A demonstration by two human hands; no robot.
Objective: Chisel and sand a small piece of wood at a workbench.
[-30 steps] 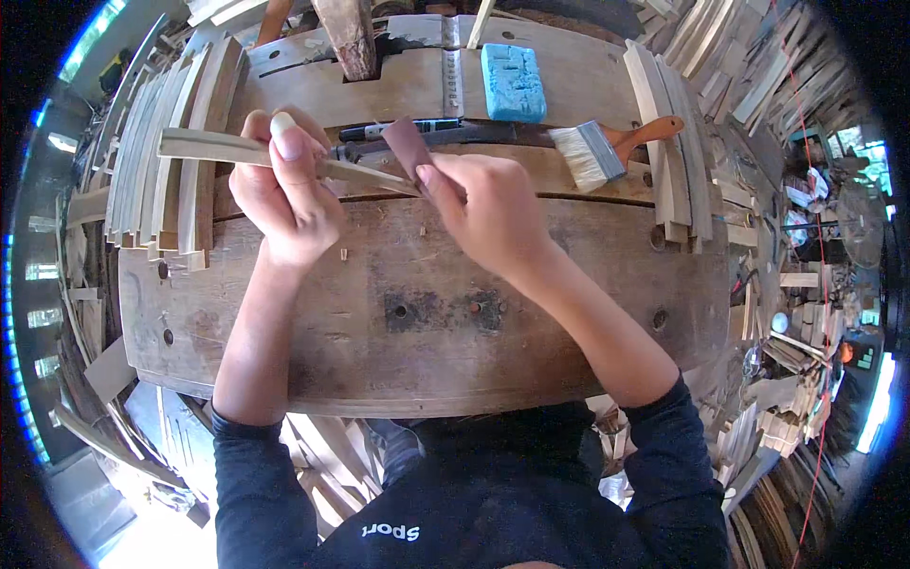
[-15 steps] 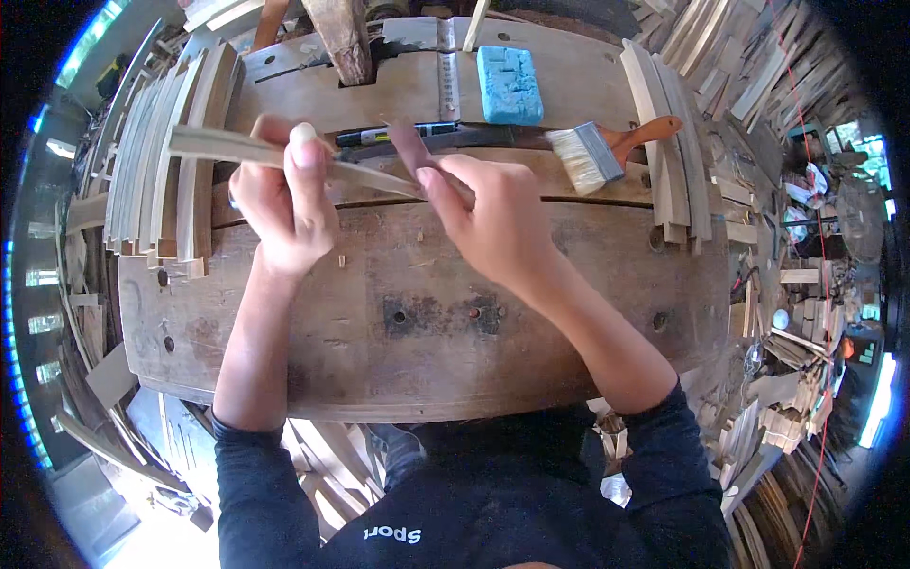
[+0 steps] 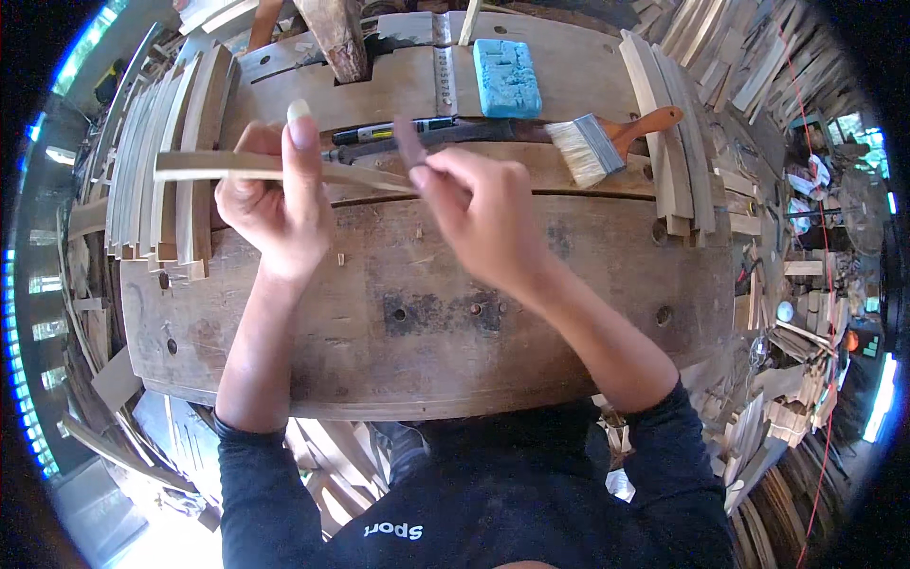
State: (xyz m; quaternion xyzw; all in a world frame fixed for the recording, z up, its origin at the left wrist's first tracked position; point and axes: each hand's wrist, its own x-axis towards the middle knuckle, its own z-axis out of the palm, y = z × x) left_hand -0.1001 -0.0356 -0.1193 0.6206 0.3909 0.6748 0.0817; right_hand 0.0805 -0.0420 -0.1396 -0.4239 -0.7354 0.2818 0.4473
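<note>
Above the workbench, my left hand (image 3: pixel 275 209) grips a thin pale wooden strip (image 3: pixel 204 166), thumb pointing up and fingers wrapped round it. The strip runs nearly level toward my right hand (image 3: pixel 498 213). That hand is closed, pinching a small flat brownish-purple piece that looks like folded sandpaper (image 3: pixel 409 142) at the strip's right end. Its exact contact with the wood is blurred. Just beyond my hands lie a black marker (image 3: pixel 408 126) and a long dark tool (image 3: pixel 370 149), partly hidden.
A worn wooden bench (image 3: pixel 360 351) spans the view. On it are a blue block (image 3: pixel 507 81), a wide brush (image 3: pixel 588 152) and a ruler (image 3: pixel 445 76). Wooden strips are stacked at left (image 3: pixel 175 142) and right (image 3: pixel 654 123). A thick wooden post (image 3: pixel 332 38) stands at the back.
The wooden strip's left end has dropped and shifted left, so it lies more level. My left hand has turned slightly with it; my right hand has moved a little left.
</note>
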